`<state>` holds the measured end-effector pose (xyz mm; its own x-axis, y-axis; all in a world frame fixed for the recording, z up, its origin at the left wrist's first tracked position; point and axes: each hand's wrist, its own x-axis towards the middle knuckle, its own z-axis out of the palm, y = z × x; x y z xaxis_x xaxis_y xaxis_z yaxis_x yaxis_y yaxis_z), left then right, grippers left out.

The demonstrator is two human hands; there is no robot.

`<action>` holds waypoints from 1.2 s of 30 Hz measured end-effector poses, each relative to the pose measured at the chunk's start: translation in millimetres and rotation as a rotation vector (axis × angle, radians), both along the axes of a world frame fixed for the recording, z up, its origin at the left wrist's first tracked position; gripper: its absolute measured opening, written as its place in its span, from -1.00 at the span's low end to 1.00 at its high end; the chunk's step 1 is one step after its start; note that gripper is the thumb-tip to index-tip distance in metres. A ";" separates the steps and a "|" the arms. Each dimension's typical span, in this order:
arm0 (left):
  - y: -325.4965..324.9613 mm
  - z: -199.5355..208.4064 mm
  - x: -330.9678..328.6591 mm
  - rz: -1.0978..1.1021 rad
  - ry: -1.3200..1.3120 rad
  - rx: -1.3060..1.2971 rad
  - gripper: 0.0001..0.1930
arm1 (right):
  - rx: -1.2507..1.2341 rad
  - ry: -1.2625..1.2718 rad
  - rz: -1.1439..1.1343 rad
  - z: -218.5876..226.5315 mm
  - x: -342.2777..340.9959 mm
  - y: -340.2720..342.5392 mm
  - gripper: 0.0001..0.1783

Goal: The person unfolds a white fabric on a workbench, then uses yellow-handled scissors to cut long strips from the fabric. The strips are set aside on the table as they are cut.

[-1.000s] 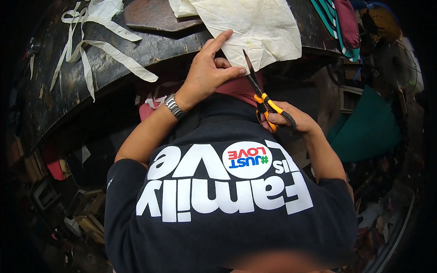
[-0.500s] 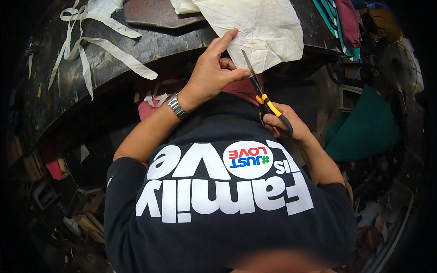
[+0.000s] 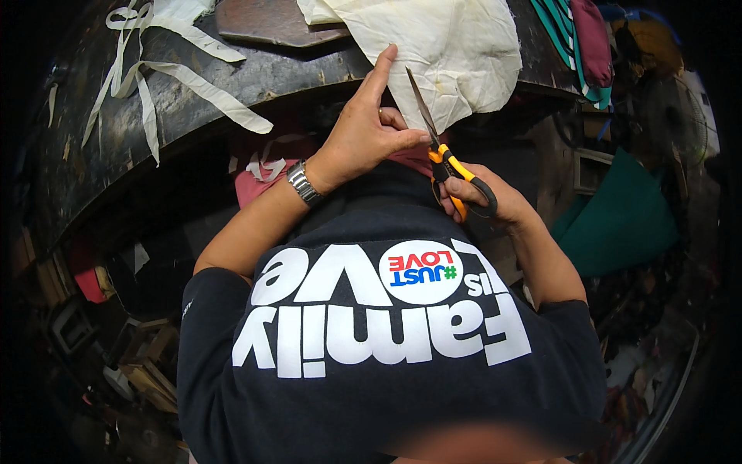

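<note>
A cream cloth (image 3: 464, 62) lies over the table edge, its lower corner hanging toward me. My left hand (image 3: 367, 127) is at that corner. Its index finger stretches along the cloth's left edge, the thumb reaches the bottom corner, and the other fingers curl in beneath. In my right hand (image 3: 487, 193) is a pair of scissors (image 3: 457, 166) with yellow-orange and black handles. The blades point away from me, over the cloth beside my left thumb, and look nearly closed. Whether any cloth lies between them, I cannot tell.
Cream fabric strips (image 3: 193, 87) trail over the dark worn table (image 3: 301, 73) at the left. A brown flat board (image 3: 270, 22) lies behind. Teal and maroon cloth (image 3: 591, 46) hangs at the far right, above a green cloth (image 3: 618, 220). Pink fabric (image 3: 259, 185) shows below the table.
The scissors have moved slightly away from me and a little left, with more blade over the cloth. My left hand has shifted only slightly and stays at the cloth's corner.
</note>
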<state>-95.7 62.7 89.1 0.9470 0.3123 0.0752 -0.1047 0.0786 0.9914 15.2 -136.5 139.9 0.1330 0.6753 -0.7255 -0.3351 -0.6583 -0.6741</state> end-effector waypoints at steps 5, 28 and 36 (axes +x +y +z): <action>0.2 -1.5 -1.8 -0.008 0.031 -0.017 0.14 | -0.029 -0.025 -0.034 0.5 -4.4 1.4 -0.62; 19.7 2.9 2.4 0.121 -0.055 0.099 0.00 | 0.061 -0.079 0.065 -5.5 3.6 24.3 -0.56; 14.7 0.4 -0.7 0.079 -0.045 0.025 -0.01 | 0.007 -0.070 -0.028 -3.2 -4.8 16.2 -0.63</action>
